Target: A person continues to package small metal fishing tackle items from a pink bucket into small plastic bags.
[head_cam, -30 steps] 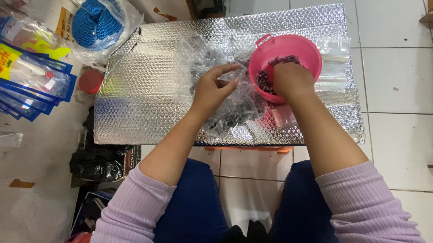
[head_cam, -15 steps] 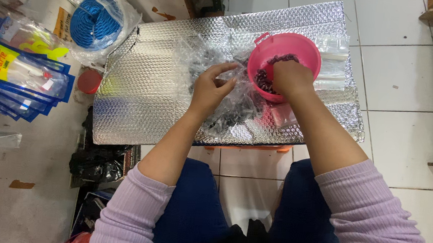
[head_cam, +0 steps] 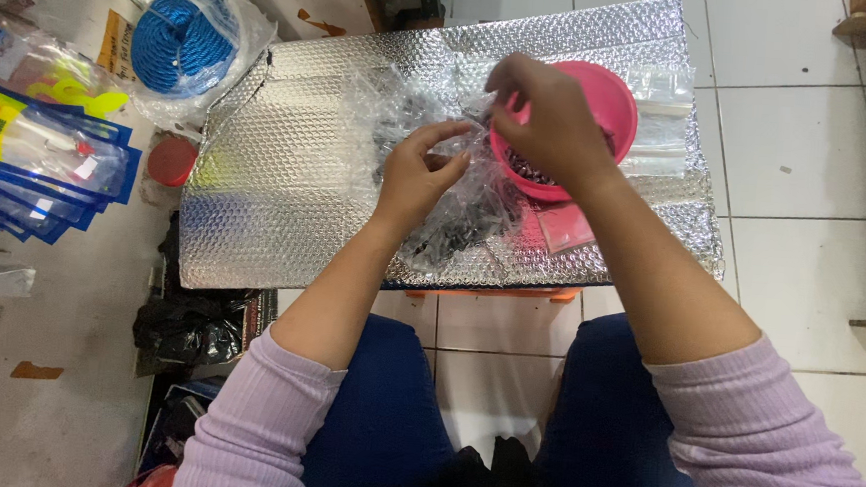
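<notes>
At the far left, blue-edged packets [head_cam: 42,164] are lying on the floor beside a bagged coil of blue rope [head_cam: 183,40]. On the silver bubble-foil counter [head_cam: 288,164], a clear plastic bag [head_cam: 461,190] is being pinched shut in the grip of the left hand [head_cam: 419,170]. Further right, the right hand [head_cam: 551,120] is being held over the pink bowl [head_cam: 617,99], fingertips closed on something too small to tell. Small dark pieces could be spilled if the thin bag slips or the bowl is nudged.
</notes>
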